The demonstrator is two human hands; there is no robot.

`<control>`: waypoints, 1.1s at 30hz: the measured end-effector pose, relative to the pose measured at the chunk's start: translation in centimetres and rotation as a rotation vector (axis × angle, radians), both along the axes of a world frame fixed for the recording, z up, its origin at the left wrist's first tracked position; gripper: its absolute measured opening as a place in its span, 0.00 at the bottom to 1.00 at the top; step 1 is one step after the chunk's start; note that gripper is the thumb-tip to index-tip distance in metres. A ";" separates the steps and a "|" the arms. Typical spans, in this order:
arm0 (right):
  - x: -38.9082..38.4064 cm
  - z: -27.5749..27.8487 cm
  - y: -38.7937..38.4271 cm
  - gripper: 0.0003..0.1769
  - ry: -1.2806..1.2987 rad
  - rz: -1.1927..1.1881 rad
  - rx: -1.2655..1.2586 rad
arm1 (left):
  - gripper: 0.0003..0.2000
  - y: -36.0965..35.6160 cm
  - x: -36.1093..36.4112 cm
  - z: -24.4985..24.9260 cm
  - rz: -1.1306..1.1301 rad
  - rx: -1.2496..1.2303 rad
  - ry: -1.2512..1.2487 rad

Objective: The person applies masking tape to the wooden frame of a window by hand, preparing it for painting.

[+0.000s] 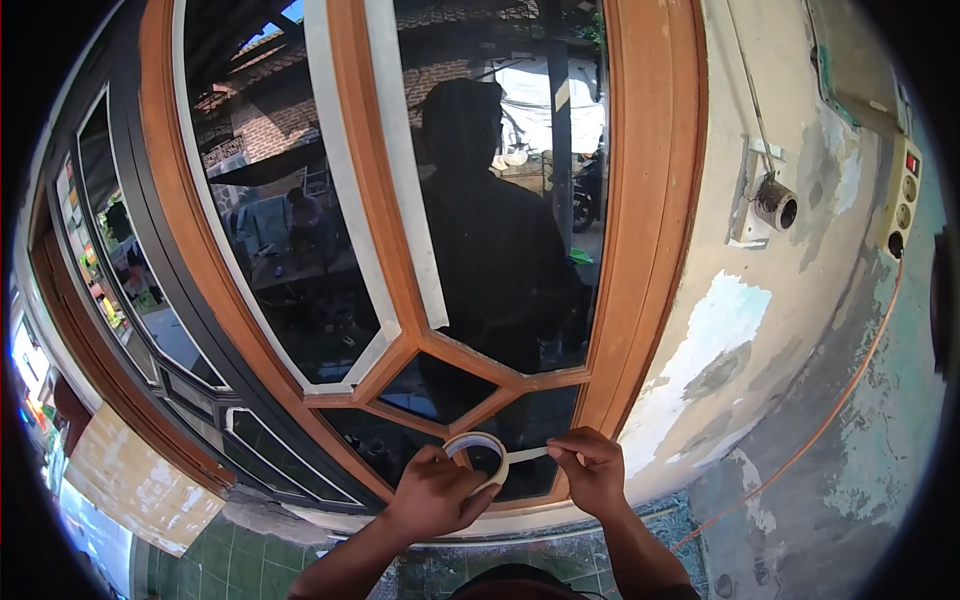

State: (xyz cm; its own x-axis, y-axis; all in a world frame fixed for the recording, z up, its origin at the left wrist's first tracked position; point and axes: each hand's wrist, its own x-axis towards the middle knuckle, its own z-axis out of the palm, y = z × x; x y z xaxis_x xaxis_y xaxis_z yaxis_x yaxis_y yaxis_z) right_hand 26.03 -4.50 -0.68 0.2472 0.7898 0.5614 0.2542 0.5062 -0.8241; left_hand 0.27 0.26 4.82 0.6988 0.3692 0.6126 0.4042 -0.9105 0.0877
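1. My left hand is clenched around the tape roll, held low in front of the wooden window frame, near its bottom rail.
2. The tape roll is a thin, pale cream ring with an open centre, and dark glass shows through it.
3. A short strip of the same pale tape runs from the roll towards the frame's right post.
4. My right hand pinches the strip's free end between fingertips and thumb, just below the frame's lower right corner.
5. Matching pale tape lines edge the panes inside the frame.
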 end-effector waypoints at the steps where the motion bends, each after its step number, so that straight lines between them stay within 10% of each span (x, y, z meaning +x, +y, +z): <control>1: 0.4 -0.1 0.3 0.08 0.002 -0.005 0.004 | 0.08 0.0 0.4 0.1 0.019 0.011 0.013; 15: 4.0 2.8 3.9 0.06 -0.070 -0.029 0.238 | 0.16 0.8 3.9 3.5 0.527 0.180 -0.014; 26: 5.1 23.8 4.1 0.04 -0.093 -0.082 0.685 | 0.17 1.3 -0.2 21.7 0.359 0.844 -0.101; 33: 2.4 24.9 2.4 0.06 -0.186 -0.116 0.773 | 0.22 -0.1 -3.8 23.6 0.509 0.746 -0.105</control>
